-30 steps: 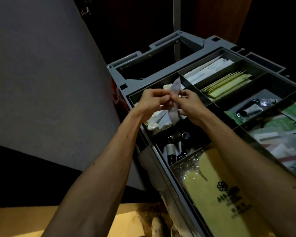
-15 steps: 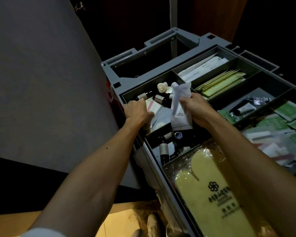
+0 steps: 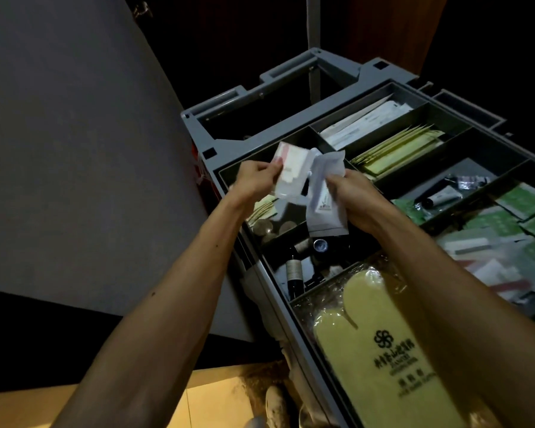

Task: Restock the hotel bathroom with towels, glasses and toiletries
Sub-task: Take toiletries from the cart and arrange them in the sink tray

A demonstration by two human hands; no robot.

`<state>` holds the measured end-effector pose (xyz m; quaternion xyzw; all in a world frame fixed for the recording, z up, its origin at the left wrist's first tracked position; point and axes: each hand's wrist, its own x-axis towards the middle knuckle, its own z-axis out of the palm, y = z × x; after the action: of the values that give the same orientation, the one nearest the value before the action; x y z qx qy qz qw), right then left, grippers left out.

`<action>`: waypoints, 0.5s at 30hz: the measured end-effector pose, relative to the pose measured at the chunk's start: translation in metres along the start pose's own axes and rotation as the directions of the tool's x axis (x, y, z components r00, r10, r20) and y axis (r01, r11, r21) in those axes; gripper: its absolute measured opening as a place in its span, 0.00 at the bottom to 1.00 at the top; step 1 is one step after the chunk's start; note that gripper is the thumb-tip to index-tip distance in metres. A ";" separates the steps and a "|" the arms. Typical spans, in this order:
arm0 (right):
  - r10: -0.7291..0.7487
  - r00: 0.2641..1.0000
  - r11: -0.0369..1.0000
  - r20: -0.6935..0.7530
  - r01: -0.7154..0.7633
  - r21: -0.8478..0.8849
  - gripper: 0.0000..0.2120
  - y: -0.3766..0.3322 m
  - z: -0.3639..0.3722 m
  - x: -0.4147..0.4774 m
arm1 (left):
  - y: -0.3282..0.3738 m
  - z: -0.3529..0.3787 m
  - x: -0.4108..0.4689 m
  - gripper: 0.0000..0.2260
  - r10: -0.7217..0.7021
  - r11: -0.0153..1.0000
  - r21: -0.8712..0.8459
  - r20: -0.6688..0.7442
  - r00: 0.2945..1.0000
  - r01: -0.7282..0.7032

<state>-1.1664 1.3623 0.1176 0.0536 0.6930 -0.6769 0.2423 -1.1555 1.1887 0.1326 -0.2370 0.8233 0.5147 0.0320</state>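
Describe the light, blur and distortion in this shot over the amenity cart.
Head view: dim throughout, nearly black beyond the cart; the packets the left hand holds are smeared by motion, the white sachet in the right hand somewhat sharper; the logo on the yellow wrapped item reads crisply, its wrap glinting faintly; wide-angle stretch toward the frame's edges.

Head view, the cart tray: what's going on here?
A person stands over a grey supply cart, picking toiletries from its tray. The left hand grips a small stack of white packets; the right hand grips a white sachet. Both are held close together above one compartment. A dark bottle, a tube and wrapped yellow slippers lie in other compartments.
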 end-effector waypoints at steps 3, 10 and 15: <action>0.014 1.000 0.996 0.025 -0.016 0.091 0.16 -0.005 0.002 -0.003 | 0.009 0.007 -0.009 0.17 0.021 0.999 0.027 0.130 0.991 -0.024; 0.027 0.998 0.987 -0.050 -0.018 0.163 0.17 -0.008 -0.001 -0.001 | 0.006 0.003 -0.005 0.21 0.133 0.975 0.140 0.264 0.955 -0.174; 0.081 0.992 0.993 -0.096 -0.072 0.094 0.19 -0.013 -0.020 0.000 | -0.013 -0.001 0.019 0.12 0.110 0.969 0.213 0.098 0.989 -0.129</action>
<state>-1.1774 1.3802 0.1290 0.1245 0.6703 -0.6943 0.2305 -1.1670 1.1765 0.1159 -0.1599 0.8855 0.4318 0.0619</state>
